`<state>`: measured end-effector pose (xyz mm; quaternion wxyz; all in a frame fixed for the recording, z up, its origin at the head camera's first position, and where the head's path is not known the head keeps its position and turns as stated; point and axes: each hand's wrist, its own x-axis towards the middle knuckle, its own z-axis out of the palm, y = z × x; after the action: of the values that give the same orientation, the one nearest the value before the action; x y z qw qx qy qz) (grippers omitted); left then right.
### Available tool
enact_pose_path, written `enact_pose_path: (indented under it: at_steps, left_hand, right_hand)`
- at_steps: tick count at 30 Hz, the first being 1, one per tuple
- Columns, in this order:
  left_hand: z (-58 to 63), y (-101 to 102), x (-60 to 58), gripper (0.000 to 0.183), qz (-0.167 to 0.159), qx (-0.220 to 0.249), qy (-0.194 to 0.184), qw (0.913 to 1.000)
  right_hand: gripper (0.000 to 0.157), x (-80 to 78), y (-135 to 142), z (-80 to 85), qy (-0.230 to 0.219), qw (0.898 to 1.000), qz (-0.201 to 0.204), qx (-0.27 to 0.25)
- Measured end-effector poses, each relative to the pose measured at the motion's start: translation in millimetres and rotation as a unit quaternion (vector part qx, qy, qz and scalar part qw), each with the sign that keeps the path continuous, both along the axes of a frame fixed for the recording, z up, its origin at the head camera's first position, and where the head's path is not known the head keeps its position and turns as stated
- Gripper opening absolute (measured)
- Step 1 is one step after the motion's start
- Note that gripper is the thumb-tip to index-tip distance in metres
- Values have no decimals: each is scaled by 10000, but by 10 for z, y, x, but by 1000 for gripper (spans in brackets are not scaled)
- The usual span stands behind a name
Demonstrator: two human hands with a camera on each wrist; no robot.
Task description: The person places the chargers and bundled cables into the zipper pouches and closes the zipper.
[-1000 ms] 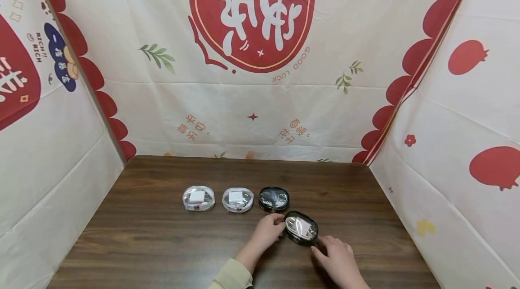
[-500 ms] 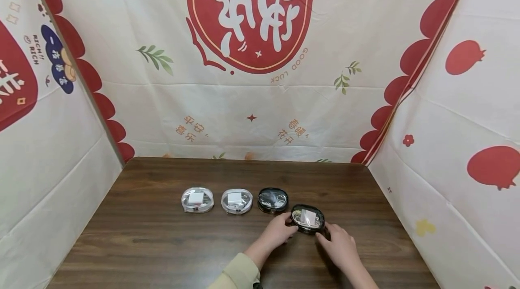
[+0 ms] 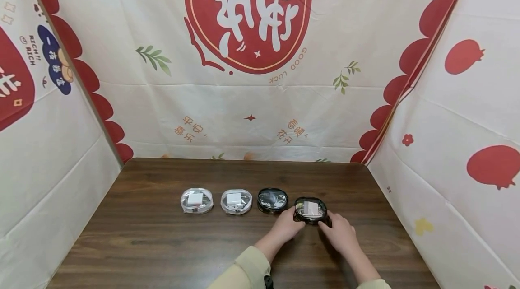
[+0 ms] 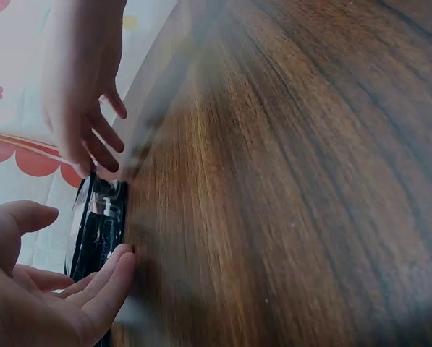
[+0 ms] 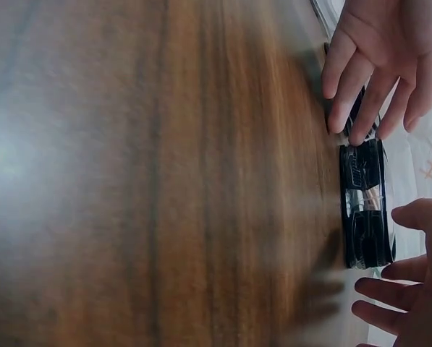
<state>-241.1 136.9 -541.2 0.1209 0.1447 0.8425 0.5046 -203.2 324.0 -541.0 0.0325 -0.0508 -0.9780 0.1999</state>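
A small oval black-rimmed pouch with a clear top [image 3: 310, 209] lies on the brown table, a pale block and cable-like strands showing inside. My left hand [image 3: 286, 226] is at its left side, fingers mostly straight and touching the end in the right wrist view. My right hand [image 3: 341, 235] is at the opposite side, fingers spread and loosely bent. In the left wrist view the pouch [image 4: 103, 231] stands between both hands. Just left of it lies a second black-rimmed pouch [image 3: 272, 200], partly hidden behind my left hand in the right wrist view.
Two clear pouches with white rims, one at the far left [image 3: 197, 201] and one beside it [image 3: 236, 202], continue the row leftwards. Each has a white block inside. Printed cloth walls [image 3: 252, 99] enclose the back and sides of the wood-grain table [image 3: 162, 244].
Both hands have moved the black-rimmed pouch right and away from me. It has turned from slanted to level with the row. The other pouches have stayed put.
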Motion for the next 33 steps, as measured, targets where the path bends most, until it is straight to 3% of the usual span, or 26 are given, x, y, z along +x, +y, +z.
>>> enact_pose_path:
  at_steps: [14,22,33]
  left_hand:
    - [20,78,-125,62,265,-190,-33,9995]
    - [50,151,-154,56,352,-428,248,9982]
    - [76,131,-160,60,369,-387,46,9986]
  right_hand:
    - [57,-206,40,-17,-74,9999,32,-72]
    - [58,-255,55,16,-148,9999,13,-17]
    - [59,-321,129,7,-212,9997,43,-77]
